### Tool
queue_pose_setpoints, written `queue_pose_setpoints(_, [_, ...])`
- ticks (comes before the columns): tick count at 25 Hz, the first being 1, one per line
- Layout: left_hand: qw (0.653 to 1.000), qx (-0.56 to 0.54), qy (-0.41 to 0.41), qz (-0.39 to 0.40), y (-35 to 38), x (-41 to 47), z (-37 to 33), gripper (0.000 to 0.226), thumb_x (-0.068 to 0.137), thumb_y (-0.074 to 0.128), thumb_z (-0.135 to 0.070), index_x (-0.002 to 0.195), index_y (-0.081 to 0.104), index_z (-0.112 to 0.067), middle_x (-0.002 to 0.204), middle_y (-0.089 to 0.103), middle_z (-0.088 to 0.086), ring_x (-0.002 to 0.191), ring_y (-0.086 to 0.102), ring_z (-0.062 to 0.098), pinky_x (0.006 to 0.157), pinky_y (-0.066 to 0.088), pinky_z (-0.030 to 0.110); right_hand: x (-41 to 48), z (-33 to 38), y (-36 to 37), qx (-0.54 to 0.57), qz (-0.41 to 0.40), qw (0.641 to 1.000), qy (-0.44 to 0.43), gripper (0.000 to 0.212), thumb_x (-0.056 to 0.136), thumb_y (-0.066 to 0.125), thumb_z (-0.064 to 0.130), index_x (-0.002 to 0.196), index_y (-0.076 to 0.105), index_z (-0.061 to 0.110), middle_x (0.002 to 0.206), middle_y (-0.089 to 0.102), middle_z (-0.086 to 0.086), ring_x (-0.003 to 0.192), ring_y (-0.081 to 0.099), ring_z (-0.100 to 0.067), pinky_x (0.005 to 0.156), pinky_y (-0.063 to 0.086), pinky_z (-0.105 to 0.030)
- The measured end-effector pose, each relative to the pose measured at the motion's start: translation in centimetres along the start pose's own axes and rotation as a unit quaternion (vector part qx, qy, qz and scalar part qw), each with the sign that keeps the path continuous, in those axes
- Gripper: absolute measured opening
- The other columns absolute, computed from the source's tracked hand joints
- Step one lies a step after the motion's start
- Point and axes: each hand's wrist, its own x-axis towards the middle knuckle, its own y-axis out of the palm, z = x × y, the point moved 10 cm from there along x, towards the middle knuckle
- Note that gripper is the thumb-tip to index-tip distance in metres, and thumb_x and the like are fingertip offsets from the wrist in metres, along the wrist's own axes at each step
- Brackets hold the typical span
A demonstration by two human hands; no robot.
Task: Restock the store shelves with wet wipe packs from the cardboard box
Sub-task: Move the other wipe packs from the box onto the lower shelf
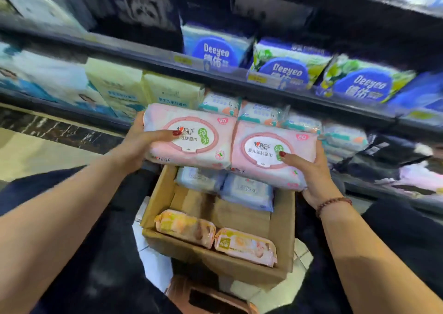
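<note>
Carrying step: two pink packs [230, 145] held side by side above the box [282, 217], facing the lower shelf [359, 189]. Left hand [134, 145] and right hand [314, 177] fingers clamped on outer ends. Next: slide both into a shelf gap, level. Box has more packs.

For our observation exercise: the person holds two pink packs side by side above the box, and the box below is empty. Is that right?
Not quite. The head view shows the box is not empty: blue packs and orange packs remain inside. The hands do hold two pink packs side by side above it.
</note>
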Motion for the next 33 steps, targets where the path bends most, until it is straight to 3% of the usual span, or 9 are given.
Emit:
queue_pose_setpoints(1, [1.000,-0.007,0.022,-0.002,-0.4,-0.8,-2.7,0.083,0.060,0.086,-0.014,0.129,0.042,-0.028,0.120,0.064,0.002,0.100,0.068,0.025,0.070,0.058,0.035,-0.7,2.2,0.7,0.007,0.000,1.000,-0.022,0.087,0.054,0.087,0.009,0.131,0.046,0.012,0.122,0.065,-0.014,0.109,0.064,-0.033,0.085,0.056,-0.050])
queue_pose_setpoints(5, [0.992,-0.025,0.122,0.008,-2.2,-4.3,-13.1,0.084,0.050,0.087,-0.019,0.122,0.047,-0.027,0.120,0.066,0.008,0.105,0.066,0.031,0.088,0.053,0.047,-3.3,11.7,4.2,0.009,0.022,0.993,-0.118,0.058,0.069,0.073,-0.008,0.116,0.054,0.021,0.117,0.066,-0.013,0.106,0.065,-0.032,0.088,0.054,-0.053])
queue_pose_setpoints(8, [0.982,-0.038,0.183,-0.001,-4.3,-6.2,-18.9,0.097,0.047,0.086,-0.020,0.134,0.043,-0.018,0.123,0.063,0.014,0.106,0.066,0.033,0.083,0.055,0.043,-4.9,17.6,7.3,0.026,0.051,0.985,-0.166,0.052,0.071,0.070,-0.010,0.109,0.054,0.021,0.110,0.067,-0.010,0.106,0.065,-0.033,0.089,0.053,-0.052])
queue_pose_setpoints(15, [0.961,-0.083,0.265,0.001,-9.1,-8.8,-28.4,0.100,0.052,0.088,-0.022,0.139,0.041,-0.016,0.130,0.059,0.017,0.111,0.063,0.036,0.094,0.048,0.057,-6.1,26.9,13.8,0.076,0.099,0.968,-0.216,0.056,0.072,0.074,-0.003,0.118,0.054,0.023,0.117,0.067,-0.012,0.107,0.065,-0.032,0.091,0.052,-0.054])
queue_pose_setpoints(19, [0.953,-0.120,0.277,-0.019,-9.9,-8.5,-29.2,0.099,0.051,0.083,-0.023,0.139,0.039,-0.014,0.126,0.062,0.014,0.106,0.066,0.033,0.086,0.055,0.047,-5.2,27.9,16.0,0.099,0.094,0.970,-0.199,0.053,0.075,0.071,-0.002,0.116,0.053,0.025,0.114,0.068,-0.010,0.101,0.068,-0.030,0.085,0.056,-0.050])
queue_pose_setpoints(23, [0.948,-0.159,0.275,-0.008,-10.6,-6.9,-28.0,0.062,0.064,0.075,-0.018,0.123,0.060,-0.015,0.118,0.067,0.016,0.097,0.069,0.030,0.070,0.060,0.041,-2.0,28.1,17.6,0.143,0.051,0.974,-0.169,0.062,0.075,0.072,0.000,0.128,0.047,0.019,0.118,0.065,-0.013,0.099,0.068,-0.033,0.080,0.055,-0.057])
queue_pose_setpoints(27, [0.947,-0.206,0.246,-0.019,-12.0,-4.3,-26.7,0.068,0.064,0.078,-0.024,0.128,0.057,-0.017,0.113,0.069,0.012,0.087,0.072,0.024,0.060,0.059,0.038,0.8,30.5,19.7,0.139,0.028,0.973,-0.184,0.072,0.069,0.079,0.004,0.132,0.046,0.014,0.121,0.064,-0.015,0.096,0.069,-0.034,0.072,0.057,-0.054])
queue_pose_setpoints(30, [0.942,-0.226,0.243,-0.040,-13.4,-1.9,-26.8,0.074,0.063,0.079,-0.025,0.132,0.053,-0.018,0.116,0.069,0.012,0.092,0.071,0.028,0.064,0.060,0.041,2.7,32.1,21.4,0.126,-0.014,0.975,-0.182,0.069,0.072,0.077,0.005,0.130,0.043,0.022,0.114,0.062,-0.007,0.089,0.069,-0.028,0.067,0.059,-0.049])
queue_pose_setpoints(33, [0.948,-0.216,0.229,-0.045,-14.2,0.4,-26.6,0.094,0.054,0.084,-0.032,0.139,0.045,-0.021,0.124,0.065,0.012,0.105,0.066,0.034,0.075,0.058,0.048,4.5,32.7,23.5,0.120,-0.047,0.977,-0.169,0.069,0.073,0.078,0.008,0.127,0.040,0.025,0.105,0.057,-0.002,0.086,0.068,-0.026,0.062,0.060,-0.045])
